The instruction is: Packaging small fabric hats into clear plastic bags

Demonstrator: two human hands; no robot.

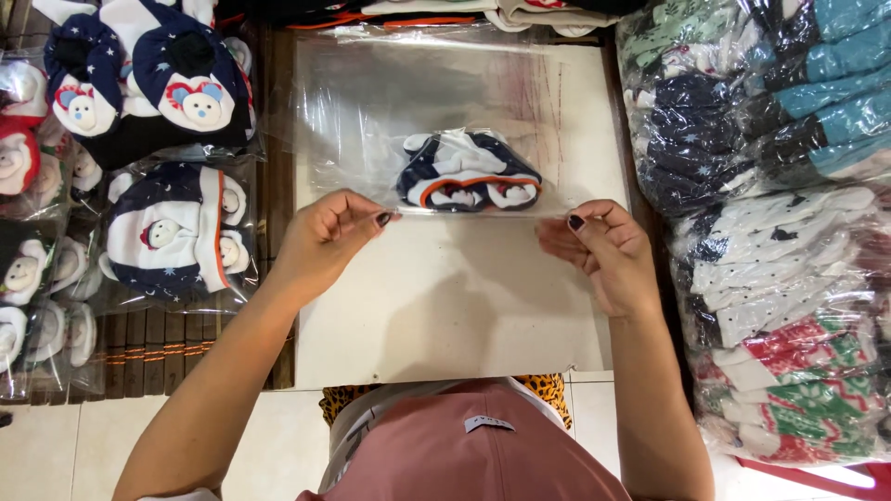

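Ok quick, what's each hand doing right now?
Left hand: closed, pinching the near left corner of the clear plastic bag.
Right hand: closed, pinching the bag's near right corner.

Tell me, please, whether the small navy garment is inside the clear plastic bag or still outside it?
Inside. The navy garment lies under the film of the clear plastic bag, whose near edge the left hand and right hand pinch.
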